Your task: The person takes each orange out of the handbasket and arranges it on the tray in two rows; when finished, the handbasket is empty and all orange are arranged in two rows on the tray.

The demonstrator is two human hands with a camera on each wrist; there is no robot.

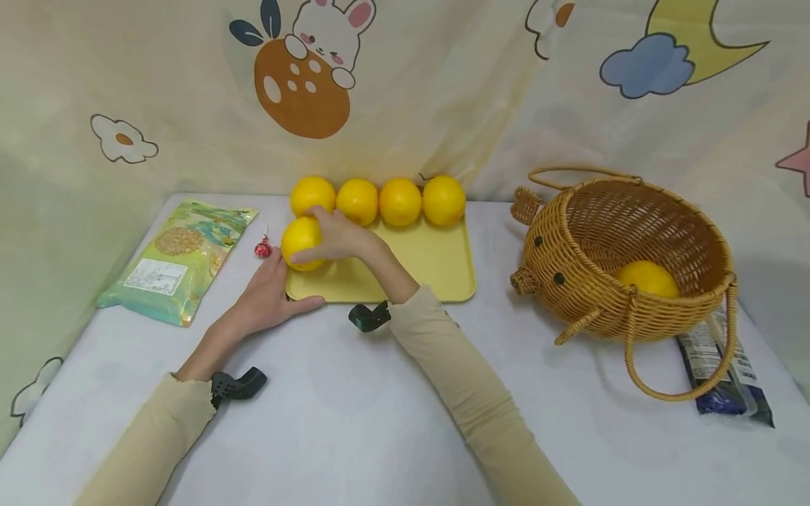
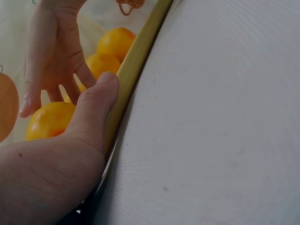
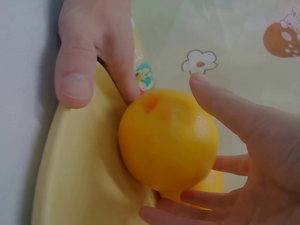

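Observation:
A yellow tray [image 1: 424, 260] carries several yellow-orange oranges; a row of them [image 1: 400, 202] lines its back edge. One orange [image 1: 297, 239] sits at the tray's left side, in front of that row. Around this orange my right hand [image 1: 344, 235] spreads its fingers; in the right wrist view the thumb [image 3: 225, 103] stands off the orange's surface. My left hand [image 1: 266, 292] lies at the tray's front left corner, fingers extended along its left side. Its thumb [image 2: 96, 101] rests along the front rim in the left wrist view.
A wicker animal-shaped basket [image 1: 588, 309] at the right holds another orange [image 1: 648, 278]. Dark packages [image 1: 728, 372] lie partly under its handle. On the left are a green bag [image 1: 183, 256] and a red-wrapped lollipop [image 1: 263, 247]. A patterned cloth hangs behind the table.

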